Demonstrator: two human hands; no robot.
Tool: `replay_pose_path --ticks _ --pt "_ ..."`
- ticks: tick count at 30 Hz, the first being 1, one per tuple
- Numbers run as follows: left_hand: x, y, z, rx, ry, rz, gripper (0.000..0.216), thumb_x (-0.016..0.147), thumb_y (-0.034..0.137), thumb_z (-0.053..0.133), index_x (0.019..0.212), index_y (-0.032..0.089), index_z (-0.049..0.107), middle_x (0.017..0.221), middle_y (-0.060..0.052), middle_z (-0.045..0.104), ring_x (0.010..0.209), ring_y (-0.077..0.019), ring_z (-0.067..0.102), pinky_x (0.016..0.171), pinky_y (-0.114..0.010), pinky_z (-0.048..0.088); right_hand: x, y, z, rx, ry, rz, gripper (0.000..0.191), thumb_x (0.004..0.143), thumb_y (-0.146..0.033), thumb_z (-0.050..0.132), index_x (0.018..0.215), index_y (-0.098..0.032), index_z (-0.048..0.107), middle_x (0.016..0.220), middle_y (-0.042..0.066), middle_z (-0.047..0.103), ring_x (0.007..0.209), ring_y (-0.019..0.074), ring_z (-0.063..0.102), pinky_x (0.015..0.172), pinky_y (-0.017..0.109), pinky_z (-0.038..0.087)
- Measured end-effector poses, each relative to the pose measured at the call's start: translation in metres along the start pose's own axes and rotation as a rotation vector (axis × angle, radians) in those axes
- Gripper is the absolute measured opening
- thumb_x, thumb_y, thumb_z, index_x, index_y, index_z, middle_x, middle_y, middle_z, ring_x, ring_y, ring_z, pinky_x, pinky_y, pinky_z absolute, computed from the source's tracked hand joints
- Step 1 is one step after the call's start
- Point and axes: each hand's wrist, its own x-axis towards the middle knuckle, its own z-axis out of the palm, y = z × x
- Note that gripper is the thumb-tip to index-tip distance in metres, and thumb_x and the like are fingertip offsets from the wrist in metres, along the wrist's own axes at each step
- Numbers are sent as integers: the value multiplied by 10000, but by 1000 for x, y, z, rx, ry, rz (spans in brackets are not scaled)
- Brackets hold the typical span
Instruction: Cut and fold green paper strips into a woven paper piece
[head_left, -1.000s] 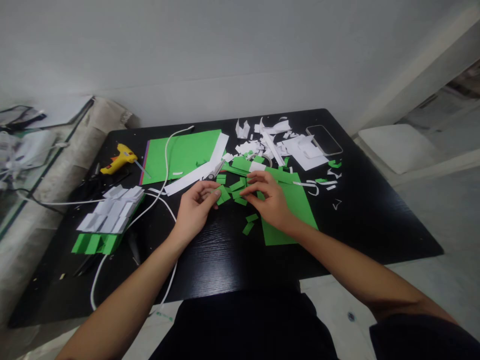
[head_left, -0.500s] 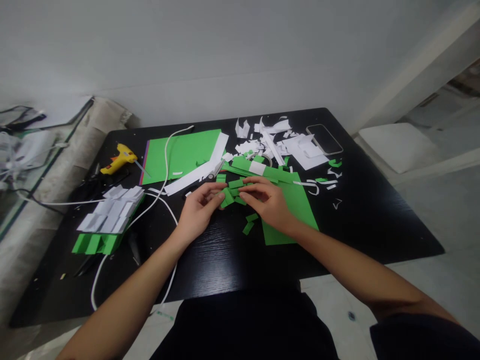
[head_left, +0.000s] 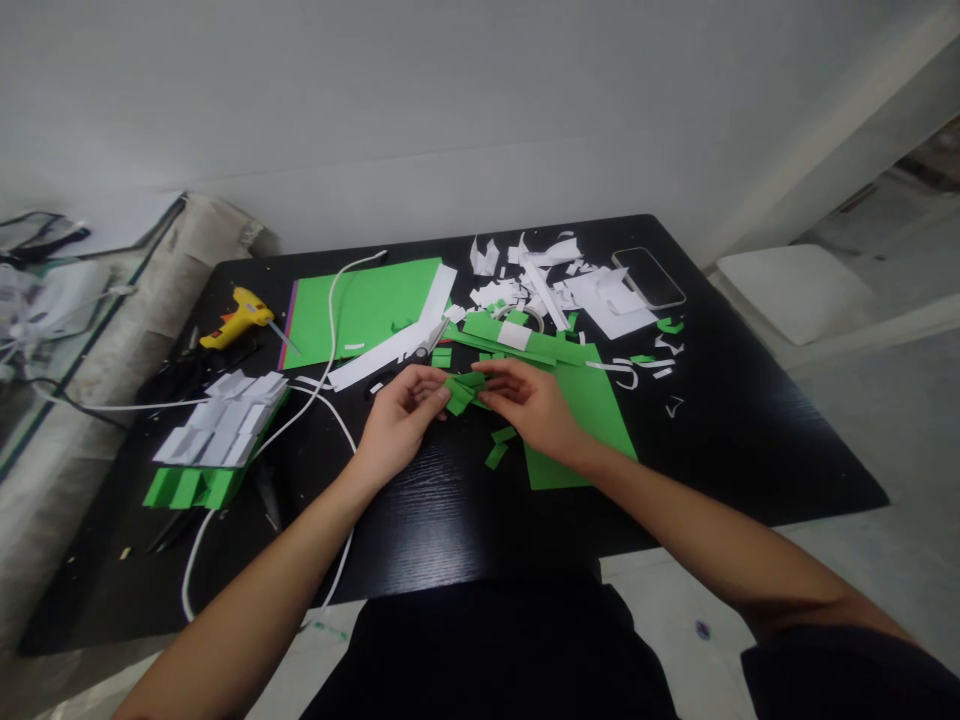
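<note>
My left hand (head_left: 397,420) and my right hand (head_left: 529,400) meet over a small bunch of green paper pieces (head_left: 463,390) near the middle of the black table (head_left: 450,500). Both hands pinch the pieces between fingers and thumb. Two loose green scraps (head_left: 499,447) lie just below my right hand. A green sheet (head_left: 592,410) lies under my right wrist. Scissors (head_left: 429,343) rest just beyond my left hand.
A large green sheet (head_left: 367,305) and a white strip lie at the back. White paper scraps (head_left: 555,280) and a phone (head_left: 649,278) sit at the back right. A yellow glue gun (head_left: 236,315), a white cable (head_left: 322,385) and a white-and-green paper model (head_left: 214,440) are on the left.
My hands have drawn the scattered green pieces together into one bunch and closed in on it. My right hand has shifted slightly left and toward me.
</note>
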Motion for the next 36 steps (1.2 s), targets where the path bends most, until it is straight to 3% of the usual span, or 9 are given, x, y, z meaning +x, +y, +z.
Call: replay_pose_path --ticks 10,17,26,32,36 --pt "0 -4 0 61 28 16 137 910 295 748 993 189 720 872 -44 754 758 -167 691 746 -327 592 -1 -2 3 64 4 59 210 828 -299 816 956 -235 662 963 33 759 917 201 756 932 424 659" --pt "0 -6 0 104 61 12 153 901 311 748 996 195 718 823 -23 732 694 -156 665 658 -291 553 -3 -6 1 34 -17 106 366 824 -277 826 1158 -233 683 899 16 783 879 218 785 902 439 662" --pt "-3 -9 3 203 92 72 144 931 283 710 1041 190 704 860 -23 719 729 -146 664 697 -282 559 -2 -6 2 28 -58 99 304 826 -304 855 1106 -226 768 1026 56 821 975 233 798 990 478 654" --pt "-5 -3 0 473 25 268 229 988 239 665 1212 215 705 940 -37 704 815 -173 682 772 -321 586 -3 -4 1 53 -66 131 269 844 -312 838 1087 -219 766 956 49 821 878 228 804 919 473 678" --pt "-5 -3 -6 730 -126 492 367 969 251 727 1334 228 697 1301 -138 671 1194 -289 673 1016 -460 577 -2 0 1 102 -47 188 286 813 -300 854 1057 -213 734 905 42 814 814 216 796 845 435 689"
